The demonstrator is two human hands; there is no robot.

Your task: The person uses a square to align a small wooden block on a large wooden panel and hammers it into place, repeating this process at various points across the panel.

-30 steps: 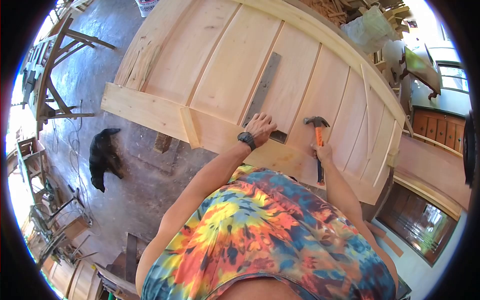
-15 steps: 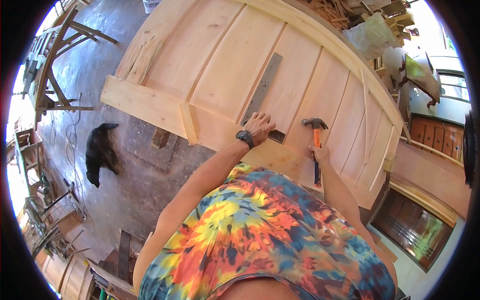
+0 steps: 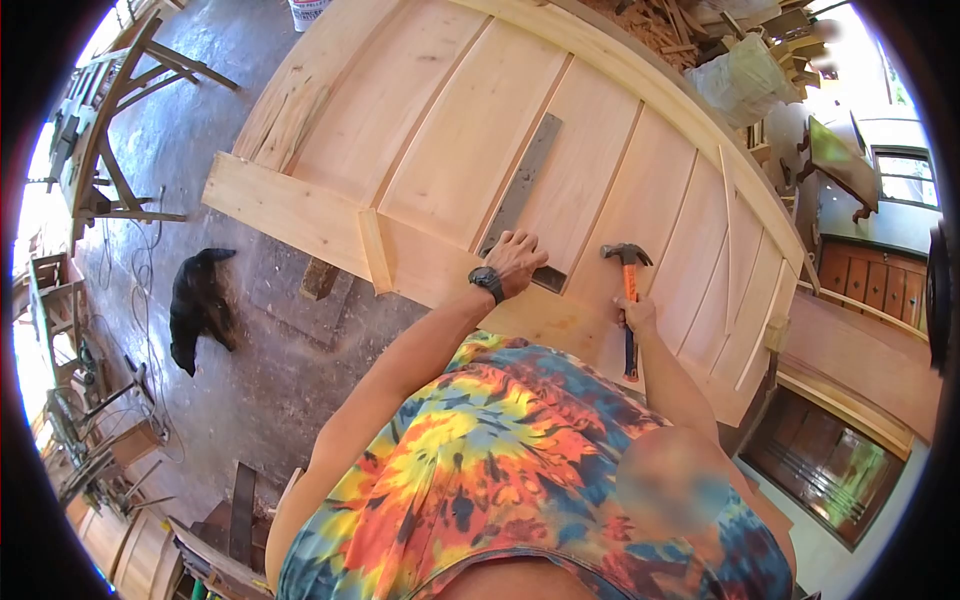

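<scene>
A large arched panel of pale wooden boards (image 3: 450, 130) lies flat in front of me. A long grey metal square (image 3: 522, 185) rests on it. My left hand (image 3: 516, 260), with a black watch on the wrist, presses down on the near end of that square. My right hand (image 3: 636, 314) grips the orange handle of a claw hammer (image 3: 627, 275), whose dark head hovers just above the boards to the right of the square. A small wooden cleat (image 3: 375, 250) sits on the cross batten (image 3: 290, 212) to the left of my left hand.
A black dog (image 3: 198, 302) lies on the concrete floor at the left. Wooden trestles (image 3: 115, 150) stand at the far left. Scrap wood and a plastic bag (image 3: 745, 70) are piled at the top right. Brown doors (image 3: 840, 450) lie at the lower right.
The view has shifted slightly. The hammer and my right hand have moved a little left and down. My left hand stays on the square.
</scene>
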